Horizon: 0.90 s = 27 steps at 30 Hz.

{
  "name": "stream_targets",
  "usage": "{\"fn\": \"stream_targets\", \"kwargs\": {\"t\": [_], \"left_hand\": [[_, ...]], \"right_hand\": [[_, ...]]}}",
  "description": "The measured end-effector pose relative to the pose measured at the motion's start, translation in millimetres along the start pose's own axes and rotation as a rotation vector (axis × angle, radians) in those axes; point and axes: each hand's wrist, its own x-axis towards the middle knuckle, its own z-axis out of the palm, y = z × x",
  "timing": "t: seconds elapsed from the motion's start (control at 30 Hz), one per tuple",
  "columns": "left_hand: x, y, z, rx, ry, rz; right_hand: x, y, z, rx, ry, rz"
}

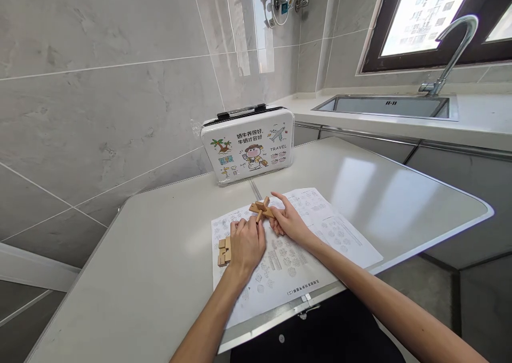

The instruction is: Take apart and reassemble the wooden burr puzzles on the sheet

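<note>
A wooden burr puzzle (262,209) of crossed light-brown sticks is held just above a printed instruction sheet (296,261). My right hand (291,222) grips its right side between thumb and fingers, with the index finger stretched past it. My left hand (247,245) is curled, back upward, at the near end of one stick; its fingertips are partly hidden, and the stick's end meets the index finger. Beside the left hand, a group of wooden blocks (223,252) lies on the sheet's left edge, partly covered by that hand.
A white cartoon-printed case (248,152) in clear wrap stands at the back of the light folding table (160,256), near the tiled wall. Beyond, to the right, a counter holds a sink (388,107) and a curved faucet (456,51). The table's near edge meets my lap.
</note>
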Motion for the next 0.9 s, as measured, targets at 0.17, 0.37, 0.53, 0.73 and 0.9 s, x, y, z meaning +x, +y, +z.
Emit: {"fn": "stream_targets", "kwargs": {"t": [0.17,0.37,0.53,0.73,0.9], "left_hand": [[-1,0,1.3,-0.009,-0.008,0.0],[-3,1,0.8,-0.079,-0.014,-0.005],[-5,3,-1.0,-0.098,-0.04,0.006],[-6,6,-2.5,-0.141,-0.067,0.077],[-6,8,-2.9,-0.192,-0.082,0.151]], "right_hand": [[0,-4,0,-0.006,0.028,-0.004],[8,-4,-11,0.021,0.216,-0.018],[13,-1,-27,0.063,0.366,-0.052],[18,4,-38,0.122,0.503,-0.036],[22,10,-47,0.193,0.553,-0.025]]}}
